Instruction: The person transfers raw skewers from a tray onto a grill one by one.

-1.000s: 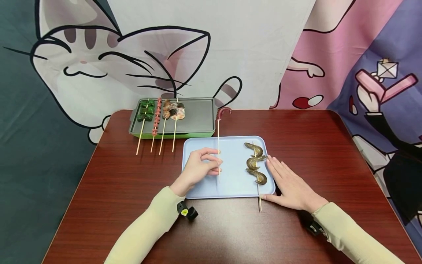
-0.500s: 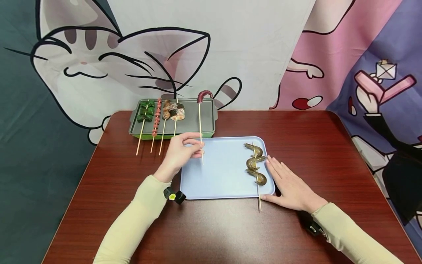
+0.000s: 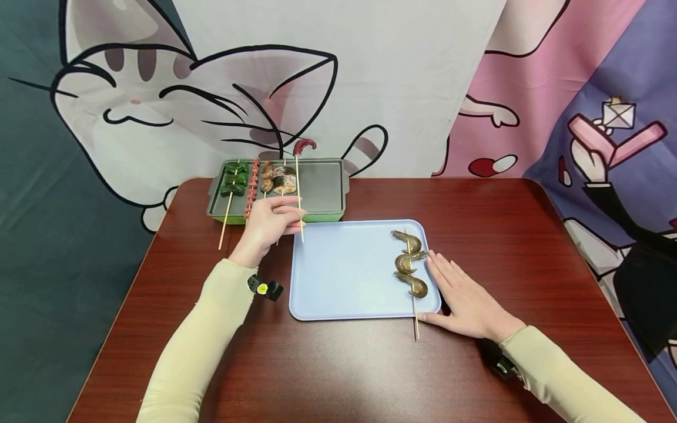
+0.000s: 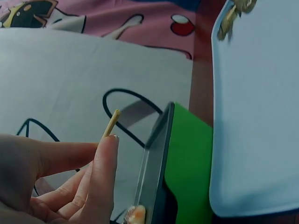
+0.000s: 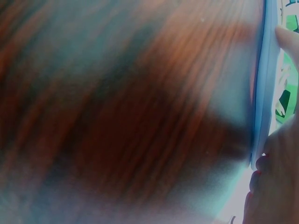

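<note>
My left hand (image 3: 270, 223) pinches the stick of a skewer with a dark red, curled octopus tentacle (image 3: 304, 145) at its top. The skewer is tilted upward above the near edge of the green grill box (image 3: 325, 217) with a grey top. In the left wrist view, the stick's bare end (image 4: 112, 122) pokes out above the thumb and finger. My right hand (image 3: 471, 299) lies with straight fingers against the right rim of the light blue tray (image 3: 344, 276). Beside it, a shrimp skewer (image 3: 409, 261) rests on the tray, its stick reaching past the front edge.
On the grill's left half lie a green pepper skewer (image 3: 234, 178), a thin skewer of red pieces (image 3: 252, 188), a brown meat skewer (image 3: 267, 176) and a fish-chunk skewer (image 3: 284, 178). Their sticks overhang the front. A patterned cloth (image 3: 412, 76) hangs behind the table (image 3: 502, 229).
My left hand has carried the tentacle skewer off the tray, leftward and away from me, to the grill. The right hand has stayed at the tray's rim.
</note>
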Demonstrator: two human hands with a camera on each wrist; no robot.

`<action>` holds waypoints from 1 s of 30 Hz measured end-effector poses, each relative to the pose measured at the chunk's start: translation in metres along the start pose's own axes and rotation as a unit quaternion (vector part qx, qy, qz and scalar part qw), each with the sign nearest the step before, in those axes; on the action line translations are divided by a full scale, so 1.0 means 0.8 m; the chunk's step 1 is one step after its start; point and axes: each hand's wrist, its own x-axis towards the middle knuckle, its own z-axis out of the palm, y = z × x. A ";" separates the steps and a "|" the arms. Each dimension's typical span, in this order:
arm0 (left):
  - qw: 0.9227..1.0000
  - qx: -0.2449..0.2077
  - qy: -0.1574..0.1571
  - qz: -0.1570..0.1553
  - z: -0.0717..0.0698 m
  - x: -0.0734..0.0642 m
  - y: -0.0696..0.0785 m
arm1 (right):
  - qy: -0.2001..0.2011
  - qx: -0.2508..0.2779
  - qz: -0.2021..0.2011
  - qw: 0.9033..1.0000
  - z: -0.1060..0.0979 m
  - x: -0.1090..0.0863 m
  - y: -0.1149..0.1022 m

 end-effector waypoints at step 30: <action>0.990 0.119 0.015 -0.070 -0.007 0.028 -0.013 | 0.006 0.000 -0.001 1.000 0.001 0.000 -0.001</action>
